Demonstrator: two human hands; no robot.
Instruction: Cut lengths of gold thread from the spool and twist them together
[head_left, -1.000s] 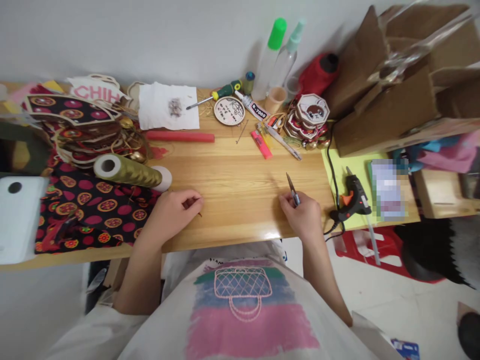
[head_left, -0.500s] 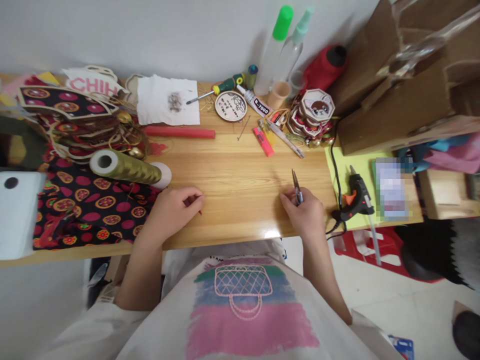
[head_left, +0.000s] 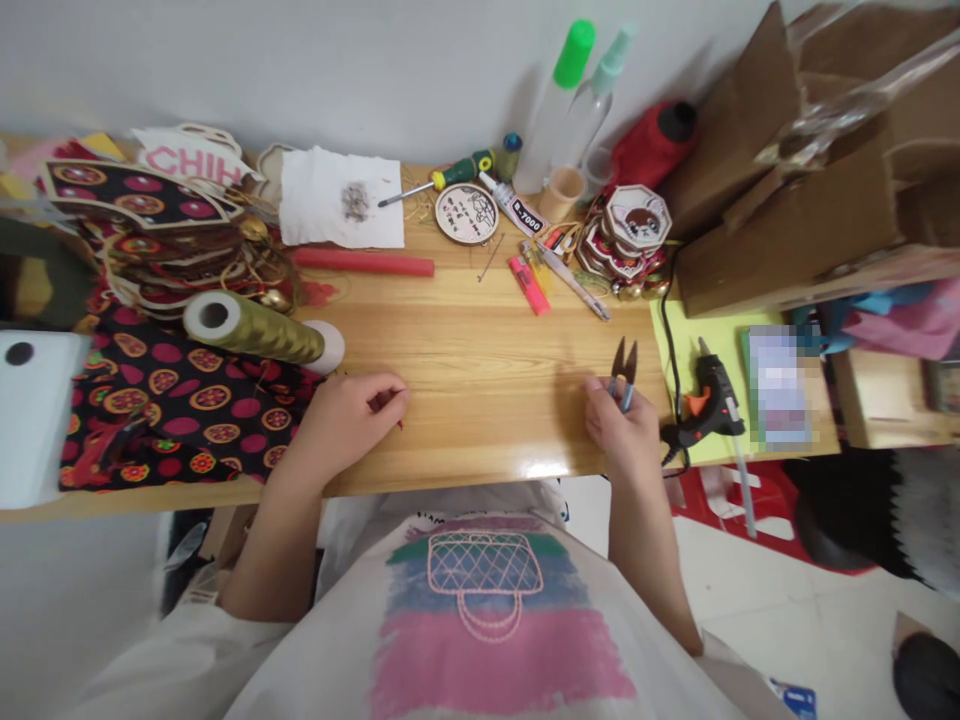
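Two blades of the snips (head_left: 631, 372) are standing parted, well away from the small red piece (head_left: 401, 424), so no cut is being made; how much is done or left is not showing. Near the glue gun (head_left: 718, 396), to its left, the right hand (head_left: 624, 427) is gripping the snips; farther left of it, the left hand (head_left: 356, 415) is pressing its fingertips together, apparently pinching the piece.

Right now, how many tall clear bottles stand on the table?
2: the green-capped bottle near the wall, and the bottle with a pale-green top to its right. Others may hide behind the cardboard box.
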